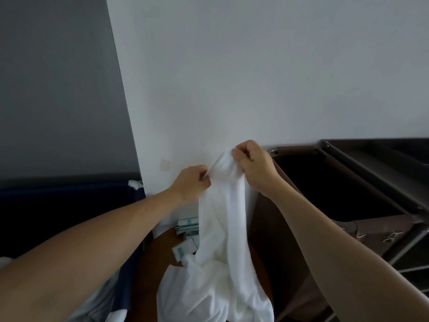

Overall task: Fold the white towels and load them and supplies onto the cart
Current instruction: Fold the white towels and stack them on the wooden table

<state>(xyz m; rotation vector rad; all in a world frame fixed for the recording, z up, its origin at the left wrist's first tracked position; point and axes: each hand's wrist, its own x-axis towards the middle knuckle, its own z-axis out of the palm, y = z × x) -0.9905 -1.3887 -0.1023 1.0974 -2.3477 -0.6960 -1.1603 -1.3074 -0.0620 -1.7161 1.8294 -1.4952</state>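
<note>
**Position.** The towel (222, 228) is held up before the wall, bunched lengthwise. Its top is gathered between both hands and its lower part trails onto the worktop (148, 275) below them.

**Hands.** The left hand (189, 183) is closed in a pinch on the left side of the bunch. The right hand (254, 168), slightly higher and just beside it, is closed on the top of the bunch, fingers curled round the cloth.

**Handling.** The towel is judged light, soft and limp, since no shape is kept and the folds hang straight down. Slip risk is judged low and breakage nil.

**Hold.** Two adjacent corners are judged the better hold, with the hands drawn well apart so that the edge is spread flat before folding.

**Surroundings.** Packets (185, 249) lie on the worktop below the left hand. The cart (383, 225) stands to the right of the right hand, and this towel is not yet loaded on it.
</note>
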